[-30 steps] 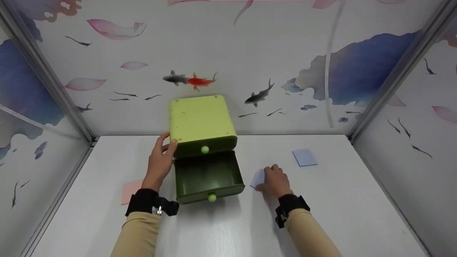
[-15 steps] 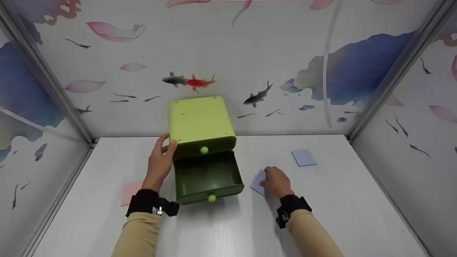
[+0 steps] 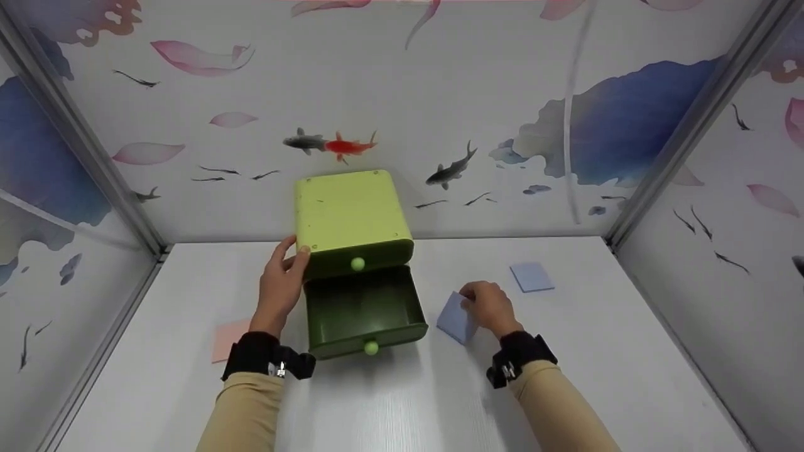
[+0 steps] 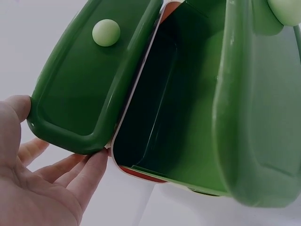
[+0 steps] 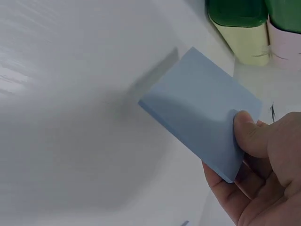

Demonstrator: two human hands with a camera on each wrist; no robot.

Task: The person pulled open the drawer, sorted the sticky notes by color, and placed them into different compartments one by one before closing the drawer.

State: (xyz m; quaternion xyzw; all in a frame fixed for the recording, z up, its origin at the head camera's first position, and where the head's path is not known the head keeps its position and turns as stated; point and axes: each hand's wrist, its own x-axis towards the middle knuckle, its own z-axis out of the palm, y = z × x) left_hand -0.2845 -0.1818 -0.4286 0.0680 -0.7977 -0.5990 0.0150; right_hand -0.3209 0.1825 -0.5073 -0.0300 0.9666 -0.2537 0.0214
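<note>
A small green two-drawer box (image 3: 353, 210) stands near the back of the table, its lower drawer (image 3: 370, 344) pulled out and bare inside. My left hand (image 3: 281, 285) holds the box's left front corner, thumb at the top edge and fingers against the side; in the left wrist view they bracket the end of the upper drawer (image 4: 80, 80). Right of the drawer, my right hand (image 3: 493, 307) pinches a blue sticky note pad (image 5: 195, 108) by one corner, thumb on its face and fingers behind. The pad is tilted, with a shadow on the table beside it.
Another blue sticky note pad (image 3: 532, 277) lies at the back right of the white table (image 3: 389, 414). A pink sticky note pad (image 3: 230, 339) lies at the left, partly hidden by the left wrist. Painted wall panels (image 3: 402, 81) enclose the back and sides.
My right hand has shifted its hold on the blue pad and tilted it up from the table, so more of its face shows. The left hand has stayed on the box.
</note>
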